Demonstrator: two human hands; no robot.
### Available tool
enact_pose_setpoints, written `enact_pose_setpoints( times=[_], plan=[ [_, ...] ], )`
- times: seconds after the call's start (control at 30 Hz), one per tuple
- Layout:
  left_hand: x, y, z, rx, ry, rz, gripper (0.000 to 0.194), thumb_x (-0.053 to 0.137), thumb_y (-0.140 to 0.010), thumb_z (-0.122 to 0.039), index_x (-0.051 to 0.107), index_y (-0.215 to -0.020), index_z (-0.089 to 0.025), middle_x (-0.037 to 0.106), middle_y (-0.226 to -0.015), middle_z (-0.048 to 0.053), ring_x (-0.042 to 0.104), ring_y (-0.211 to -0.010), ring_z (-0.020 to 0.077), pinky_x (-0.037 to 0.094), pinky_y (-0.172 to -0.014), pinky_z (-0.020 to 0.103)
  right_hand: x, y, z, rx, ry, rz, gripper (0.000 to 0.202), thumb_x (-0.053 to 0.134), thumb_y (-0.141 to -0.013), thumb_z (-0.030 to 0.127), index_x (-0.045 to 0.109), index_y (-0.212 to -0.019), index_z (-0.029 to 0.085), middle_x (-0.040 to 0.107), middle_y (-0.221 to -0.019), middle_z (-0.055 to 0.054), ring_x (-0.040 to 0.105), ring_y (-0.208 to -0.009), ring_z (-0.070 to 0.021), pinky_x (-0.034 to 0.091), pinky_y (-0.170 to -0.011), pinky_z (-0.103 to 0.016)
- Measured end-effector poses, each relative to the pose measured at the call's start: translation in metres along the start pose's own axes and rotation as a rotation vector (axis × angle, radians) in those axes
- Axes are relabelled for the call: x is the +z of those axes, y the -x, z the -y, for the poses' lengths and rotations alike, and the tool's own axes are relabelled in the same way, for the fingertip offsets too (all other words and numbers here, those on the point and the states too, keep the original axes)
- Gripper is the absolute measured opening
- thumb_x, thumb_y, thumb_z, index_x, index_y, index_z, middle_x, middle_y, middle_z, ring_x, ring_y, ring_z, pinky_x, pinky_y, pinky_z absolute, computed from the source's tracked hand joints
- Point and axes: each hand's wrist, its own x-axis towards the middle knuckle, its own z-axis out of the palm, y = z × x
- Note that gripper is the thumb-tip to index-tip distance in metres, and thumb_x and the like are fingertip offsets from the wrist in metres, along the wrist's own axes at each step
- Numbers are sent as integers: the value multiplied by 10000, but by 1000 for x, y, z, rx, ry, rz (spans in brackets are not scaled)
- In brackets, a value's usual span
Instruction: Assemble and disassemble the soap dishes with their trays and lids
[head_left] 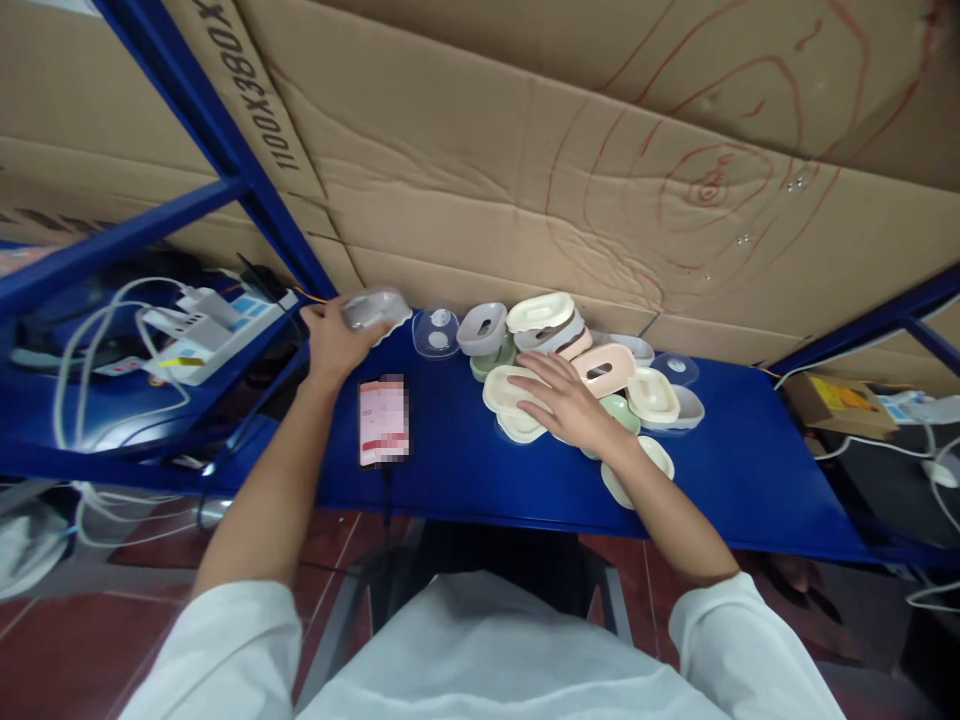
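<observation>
My left hand (341, 335) is closed round a clear plastic container (377, 308) at the back left of the blue table. My right hand (566, 400) lies with fingers spread over a cream oval lid (504, 388) in the middle of the pile. Around it are a grey oval dish (482, 328), a cream oval piece (540, 311) on top of a stack, a pink oval piece with a slot (604, 371), and another cream dish (654, 396). Under my right forearm a further cream piece (658, 458) is partly hidden.
A clear lid with round stickers (435, 333) lies left of the pile. Nearer me rests a phone (382, 420) with a cable. White power strips and cables (217, 335) crowd the left side; a cardboard box (844, 405) stands right. A cardboard wall (450, 150) closes the back.
</observation>
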Motion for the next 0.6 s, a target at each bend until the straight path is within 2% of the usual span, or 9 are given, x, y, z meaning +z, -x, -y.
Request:
enact_pose_setpoints(
  times=[0.07,0.1,0.13,0.2,0.27,0.33,0.47,0.53,0.6],
  plan=[
    [-8,29,-11,36,140,-76,831,860,-798,-657,591,-1416,-171,523,-1402,113,497,-1391,362,377,-1268,597,2,1,9,7,-6,-35,463,547,-1099,378,567,-1548,266,465,-1680,-140,400,-1591,-296,367,-1292,-595],
    [-11,48,-21,68,230,-55,807,847,-806,-658,601,-1421,-197,543,-1411,111,537,-1360,351,397,-1254,601,3,1,14,1,2,-60,518,572,-1088,397,524,-1585,261,411,-1712,-151,353,-1616,-312,348,-1301,-609],
    [-12,70,-33,110,322,14,793,855,-783,-660,628,-1401,-217,579,-1400,117,558,-1350,357,422,-1235,604,4,1,20,-8,15,-83,575,603,-1071,420,490,-1611,258,364,-1736,-156,303,-1637,-331,313,-1314,-632],
    [-10,115,-62,152,537,316,770,884,-746,-630,669,-1378,-247,646,-1391,135,623,-1314,371,492,-1170,598,6,2,30,-30,39,-115,644,664,-1037,434,468,-1630,278,355,-1742,-145,253,-1652,-363,240,-1334,-672],
    [-3,156,-89,130,737,596,691,856,-796,-608,695,-1377,-270,696,-1379,142,675,-1275,379,564,-1084,579,8,10,35,-41,38,-130,619,689,-1025,391,502,-1610,317,459,-1688,-116,311,-1631,-364,259,-1338,-665],
    [6,183,-110,38,891,745,569,756,-914,-605,709,-1378,-278,741,-1332,135,714,-1235,363,610,-1015,553,10,25,35,-25,33,-155,550,677,-1034,339,557,-1570,339,563,-1609,-95,414,-1582,-350,349,-1317,-629],
    [25,203,-134,-100,1008,857,517,772,-920,-596,743,-1324,-275,794,-1206,114,771,-1112,344,660,-902,507,21,72,22,-1,119,-295,414,632,-1057,305,653,-1461,393,712,-1421,-52,613,-1418,-319,452,-1258,-651],
    [35,205,-139,-152,1016,839,521,729,-939,-639,749,-1296,-261,790,-1213,122,774,-1099,350,661,-879,503,28,98,15,-11,156,-405,372,615,-1056,274,689,-1392,416,764,-1290,-33,689,-1302,-301,495,-1219,-661],
    [43,202,-146,-164,1003,751,558,614,-982,-707,746,-1275,-251,774,-1246,132,756,-1147,359,644,-910,517,33,120,12,41,170,-507,332,637,-1033,274,706,-1329,409,769,-1209,-44,721,-1219,-305,538,-1168,-657]
  ],
)
